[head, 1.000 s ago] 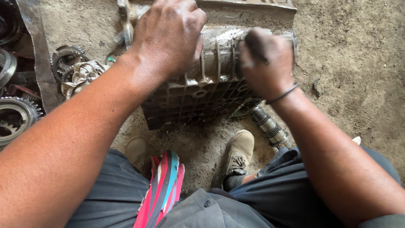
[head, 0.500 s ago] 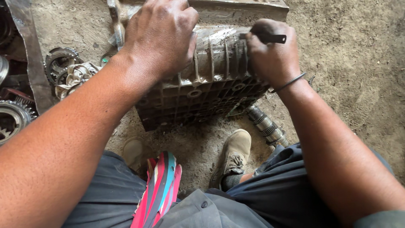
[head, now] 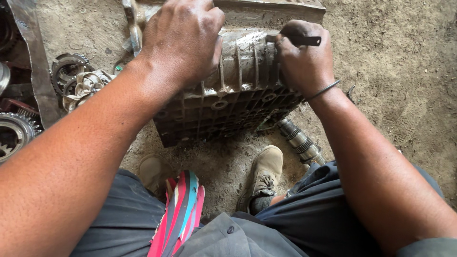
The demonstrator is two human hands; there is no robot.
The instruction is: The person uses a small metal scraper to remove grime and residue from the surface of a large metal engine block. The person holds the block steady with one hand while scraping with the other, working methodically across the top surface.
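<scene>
A dirty ribbed metal gearbox casing [head: 238,90] lies on the dirt floor in front of my feet. My left hand [head: 183,40] presses flat on its upper left side, fingers spread over the ribs. My right hand [head: 304,59] sits on the casing's right end, fist closed around a dark metal tool [head: 304,41] whose short end sticks out to the right. A thin band circles my right wrist.
Several gears [head: 14,133] and bearing parts [head: 71,76] lie at the left beside a metal strip [head: 35,62]. A splined shaft [head: 300,143] rests on the ground under the casing's right corner. My shoes [head: 264,173] stand close below. A striped cloth [head: 181,214] hangs at my lap.
My right hand has shifted up along the casing's right end, with the dark tool now sticking out to the right. My left hand stays pressed on the casing.
</scene>
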